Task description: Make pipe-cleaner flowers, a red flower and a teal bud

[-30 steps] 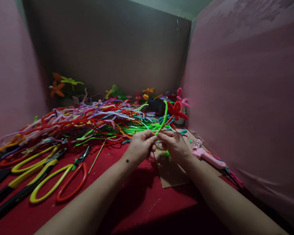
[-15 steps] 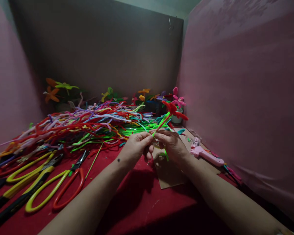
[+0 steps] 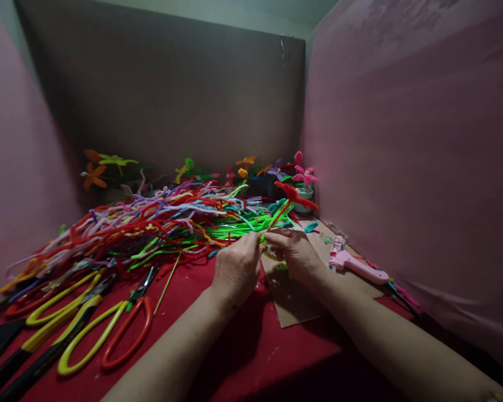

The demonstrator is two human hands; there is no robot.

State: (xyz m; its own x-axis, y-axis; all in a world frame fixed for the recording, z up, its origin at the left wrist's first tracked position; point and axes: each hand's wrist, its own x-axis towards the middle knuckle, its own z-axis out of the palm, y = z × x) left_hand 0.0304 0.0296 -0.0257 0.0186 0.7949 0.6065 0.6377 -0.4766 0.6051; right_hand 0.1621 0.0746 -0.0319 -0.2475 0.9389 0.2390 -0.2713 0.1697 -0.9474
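A red pipe-cleaner flower (image 3: 292, 194) tilts up and to the right above my fingers, on a stem of red and bright green. My left hand (image 3: 238, 265) is closed around the lower end of that stem, its back turned up and its fingertips mostly hidden. Close beside it, my right hand (image 3: 295, 251) pinches the green part of the stem between thumb and fingers. Beneath my right hand lies a piece of cardboard (image 3: 295, 312), with a bit of green on it. A pink glue gun (image 3: 356, 265) rests to the right of my right hand.
Behind my hands and to the left spreads a big heap of coloured pipe cleaners (image 3: 151, 215). Scissors (image 3: 128, 324) and pliers (image 3: 62, 329) lie on the red cloth (image 3: 235, 357) at left. Finished flowers (image 3: 305, 174) stand along the back, before a grey wall (image 3: 163, 95).
My left hand has rolled over so its back faces up, closing on the stem. The flower dips slightly. The whole view has shifted a little.
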